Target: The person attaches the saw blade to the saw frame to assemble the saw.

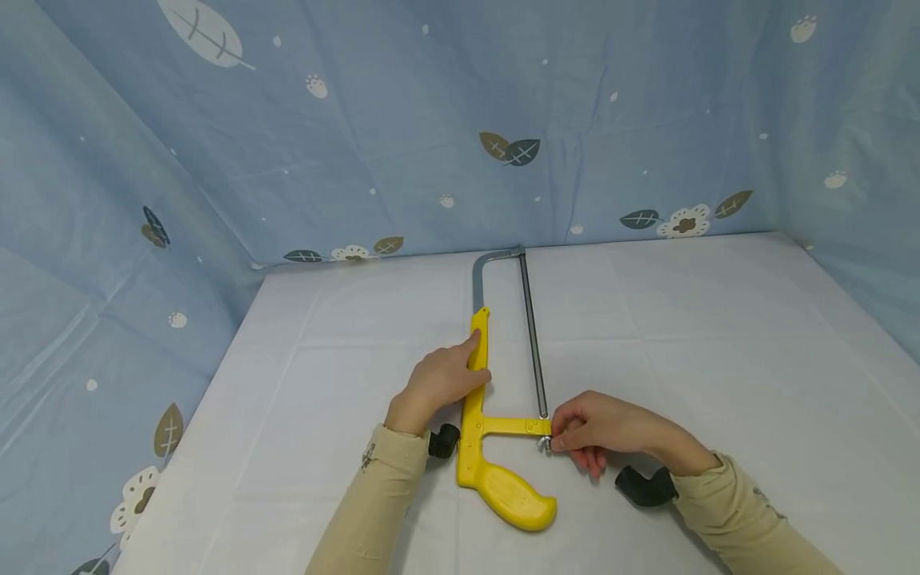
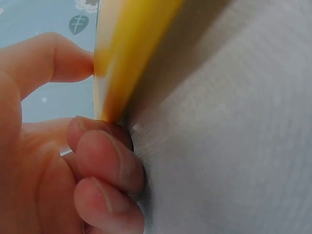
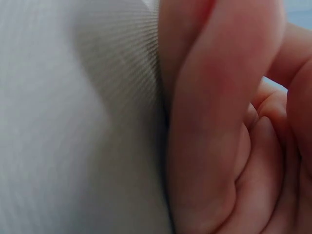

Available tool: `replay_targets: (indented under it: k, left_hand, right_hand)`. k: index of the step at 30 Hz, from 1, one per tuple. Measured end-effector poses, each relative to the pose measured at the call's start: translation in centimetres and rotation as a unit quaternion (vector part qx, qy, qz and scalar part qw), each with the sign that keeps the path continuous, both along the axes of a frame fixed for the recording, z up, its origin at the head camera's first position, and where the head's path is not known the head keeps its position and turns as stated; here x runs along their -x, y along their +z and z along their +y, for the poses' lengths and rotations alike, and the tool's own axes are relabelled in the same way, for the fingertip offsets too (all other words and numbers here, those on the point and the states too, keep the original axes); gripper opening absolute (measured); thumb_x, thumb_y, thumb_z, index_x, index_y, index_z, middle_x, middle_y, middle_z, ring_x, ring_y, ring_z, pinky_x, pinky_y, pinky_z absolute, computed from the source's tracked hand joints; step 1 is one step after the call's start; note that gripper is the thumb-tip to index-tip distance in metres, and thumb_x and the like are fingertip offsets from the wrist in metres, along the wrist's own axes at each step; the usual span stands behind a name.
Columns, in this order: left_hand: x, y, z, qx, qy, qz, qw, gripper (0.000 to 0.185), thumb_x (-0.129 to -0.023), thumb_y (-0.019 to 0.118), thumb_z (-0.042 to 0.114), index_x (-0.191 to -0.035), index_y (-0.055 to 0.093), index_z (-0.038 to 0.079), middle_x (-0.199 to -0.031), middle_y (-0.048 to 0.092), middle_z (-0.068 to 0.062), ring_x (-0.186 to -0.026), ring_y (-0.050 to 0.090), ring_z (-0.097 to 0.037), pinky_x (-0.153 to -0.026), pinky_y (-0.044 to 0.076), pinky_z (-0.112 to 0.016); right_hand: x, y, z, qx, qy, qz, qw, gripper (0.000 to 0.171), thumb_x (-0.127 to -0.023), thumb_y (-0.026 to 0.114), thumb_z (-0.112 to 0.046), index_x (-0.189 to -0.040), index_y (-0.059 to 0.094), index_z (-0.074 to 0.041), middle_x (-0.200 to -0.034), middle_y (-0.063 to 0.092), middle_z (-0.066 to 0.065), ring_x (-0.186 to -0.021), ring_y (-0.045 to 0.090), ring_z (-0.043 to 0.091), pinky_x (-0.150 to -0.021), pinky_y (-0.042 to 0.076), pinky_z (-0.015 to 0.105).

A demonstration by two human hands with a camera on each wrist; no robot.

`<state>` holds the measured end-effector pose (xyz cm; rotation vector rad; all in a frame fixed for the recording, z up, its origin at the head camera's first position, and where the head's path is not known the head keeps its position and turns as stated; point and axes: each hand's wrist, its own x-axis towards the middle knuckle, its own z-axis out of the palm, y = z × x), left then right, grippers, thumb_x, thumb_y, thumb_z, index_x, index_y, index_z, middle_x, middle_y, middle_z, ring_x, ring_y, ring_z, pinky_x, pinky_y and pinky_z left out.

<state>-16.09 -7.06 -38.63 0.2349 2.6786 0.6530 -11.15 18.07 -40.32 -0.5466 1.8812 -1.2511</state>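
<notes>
A yellow-framed hacksaw (image 1: 496, 415) lies flat on the white cloth-covered worktop (image 1: 719, 335), roughly midway between the left and right edges, its handle pointing toward the near edge and its steel bow reaching toward the far edge.

The left hand (image 1: 442, 382) grasps the yellow frame bar, thumb on one side and curled fingers (image 2: 105, 165) tucked under the other against the cloth. The right hand (image 1: 600, 431) pinches the small metal fastener (image 1: 545, 442) at the handle end of the blade (image 1: 533, 335); the right wrist view shows only curled fingers against the cloth, so the fastener itself is hidden there.

Risks, as judged:
- The right fingertips lie just beside the blade end; a slip off the small fastener could carry them onto the toothed edge.
- If blade tension is let off at the fastener, the blade could spring or drop free of its pin.
- The cloth is loose and creased; the frame could slide or rock if the left-hand hold eases.

Materials and shapes: the frame bar and pistol-style handle are smooth, glossy moulded plastic; the bow is grey metal, bent at the far corner; the blade is a thin, straight, dark strip. The cloth is matt with a fine weave and fold lines. Blue leaf-printed fabric (image 1: 460, 120) backs the worktop.
</notes>
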Motion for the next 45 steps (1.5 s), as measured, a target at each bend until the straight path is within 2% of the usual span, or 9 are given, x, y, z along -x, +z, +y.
replay_targets:
  k: [12, 23, 35, 45]
  left_hand:
    - [-0.07, 0.07, 0.07, 0.014, -0.004, 0.000, 0.9999, 0.069, -0.083, 0.050, 0.039, -0.143, 0.022, 0.021, -0.059, 0.044, -0.002, -0.044, 0.035, -0.014, -0.042, 0.031, -0.025]
    - [-0.18, 0.30, 0.23, 0.020, -0.004, -0.009, 0.9997, 0.070, -0.083, 0.050, 0.038, -0.143, 0.019, 0.020, -0.055, 0.040, 0.000, -0.041, 0.031, -0.012, -0.041, 0.029, -0.024]
    - [-0.23, 0.19, -0.20, 0.011, -0.002, -0.015, 0.9998, 0.070, -0.083, 0.052, 0.037, -0.143, 0.021, 0.021, -0.058, 0.043, -0.001, -0.043, 0.033, -0.013, -0.043, 0.031, -0.025]
    - [-0.29, 0.29, -0.11, -0.002, -0.002, -0.013, 0.9999, 0.070, -0.082, 0.051, 0.037, -0.143, 0.021, 0.022, -0.059, 0.044, -0.002, -0.042, 0.035, -0.013, -0.042, 0.032, -0.025]
  right_hand:
    - [0.13, -0.17, 0.19, 0.010, 0.010, -0.002, 1.000, 0.014, -0.084, 0.062, -0.019, -0.090, 0.064, -0.006, -0.055, 0.057, 0.010, -0.044, 0.057, 0.026, -0.040, 0.045, 0.028]
    - [0.09, -0.11, 0.01, -0.020, -0.011, 0.007, 1.000, 0.017, -0.081, 0.065, -0.024, -0.085, 0.066, -0.008, -0.057, 0.060, 0.011, -0.046, 0.059, 0.026, -0.041, 0.045, 0.027]
    - [-0.11, -0.04, -0.49, -0.026, -0.018, -0.009, 0.999, 0.019, -0.080, 0.066, -0.025, -0.084, 0.064, -0.006, -0.058, 0.060, 0.012, -0.045, 0.058, 0.025, -0.040, 0.044, 0.026]
    - [0.13, -0.04, 0.03, -0.016, -0.016, -0.006, 1.000, 0.024, -0.083, 0.062, -0.027, -0.088, 0.059, -0.004, -0.060, 0.061, 0.014, -0.047, 0.059, 0.027, -0.043, 0.047, 0.032]
